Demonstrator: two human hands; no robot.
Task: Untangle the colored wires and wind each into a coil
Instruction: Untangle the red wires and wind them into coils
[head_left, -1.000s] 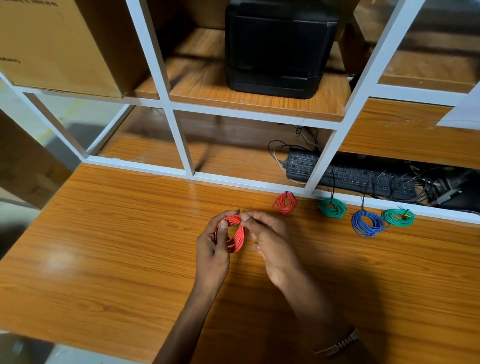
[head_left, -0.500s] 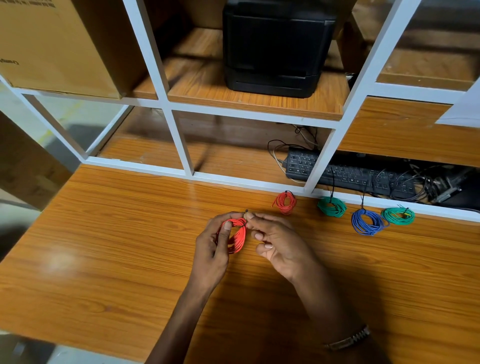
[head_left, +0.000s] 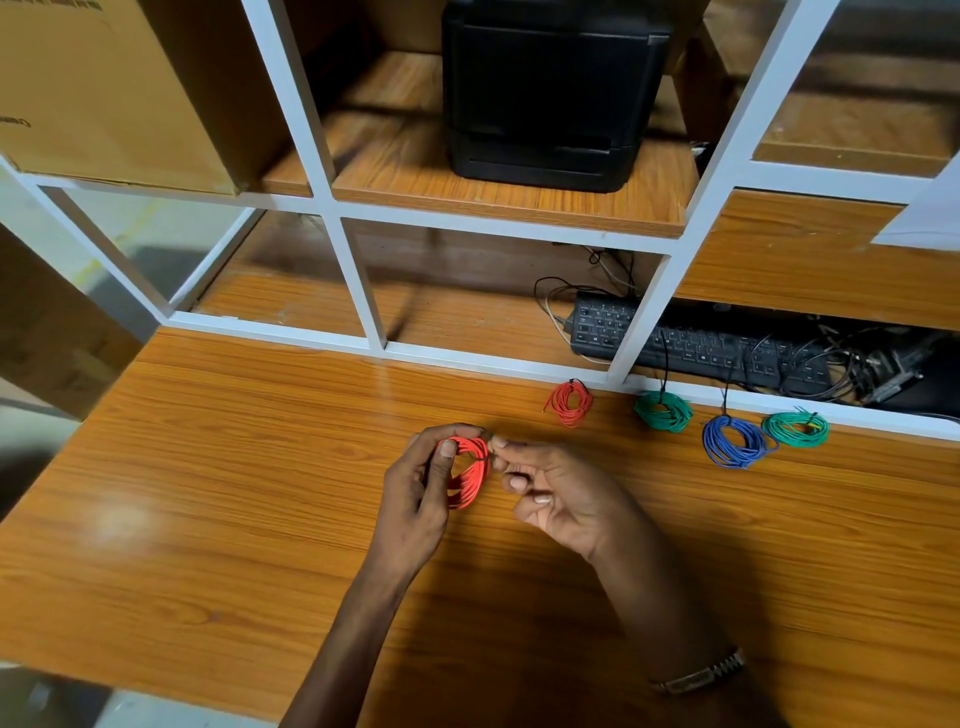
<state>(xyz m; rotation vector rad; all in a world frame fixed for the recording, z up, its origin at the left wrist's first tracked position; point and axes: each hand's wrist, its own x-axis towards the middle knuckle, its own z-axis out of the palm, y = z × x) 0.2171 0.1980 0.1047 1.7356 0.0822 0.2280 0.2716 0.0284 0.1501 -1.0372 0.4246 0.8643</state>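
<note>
Red insulated wire wound into a coil (head_left: 467, 475) stands upright above the orange wood-grain desk (head_left: 208, 493), gripped by the left hand (head_left: 418, 499) with thumb and curled fingers round its loops. At three o'clock from it, the right hand (head_left: 553, 486) pinches what looks like a thin dark tie at the coil's top edge, though that detail is too small to be sure. Toward two o'clock, a smaller tied red wire coil (head_left: 570, 404), a green wire coil (head_left: 663, 411), a blue wire coil (head_left: 735, 441) and a second green wire coil (head_left: 795, 429) lie in a row beside the white shelf frame (head_left: 358, 291). Behind them sits a black keyboard (head_left: 696, 351).
</note>
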